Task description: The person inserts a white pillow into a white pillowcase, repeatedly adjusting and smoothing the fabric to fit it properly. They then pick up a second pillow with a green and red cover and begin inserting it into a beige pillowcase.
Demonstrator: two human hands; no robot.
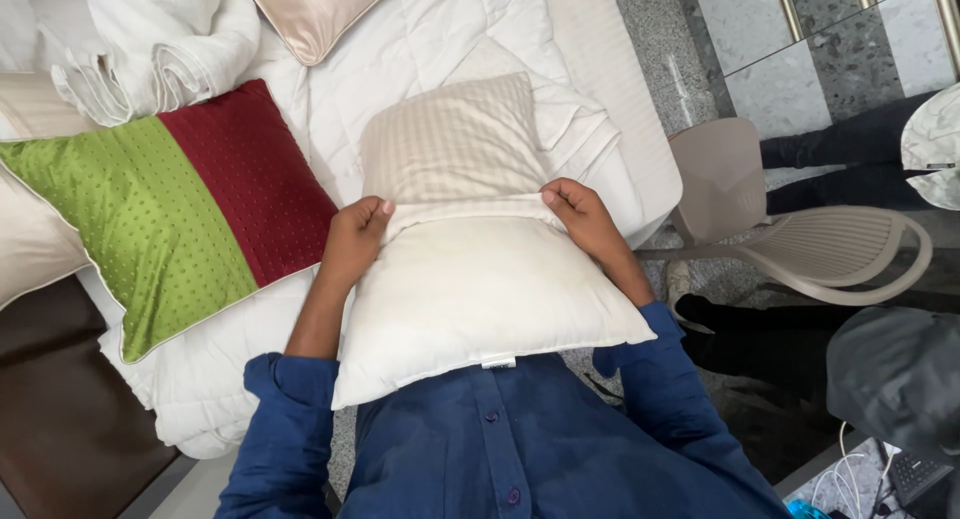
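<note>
Both our left hand (352,241) and right hand (585,217) grasp the striped pillowcase (455,144) edge over the cream pillow insert (480,289).

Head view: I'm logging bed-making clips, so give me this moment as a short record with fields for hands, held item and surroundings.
left hand: grips the open edge of the striped pillowcase
right hand: grips the same edge, other side
held item: white pillow insert, partly inside the pillowcase, pressed against the blue shirt
left side: green and red cushion on the white duvet
right side: beige chair
</note>
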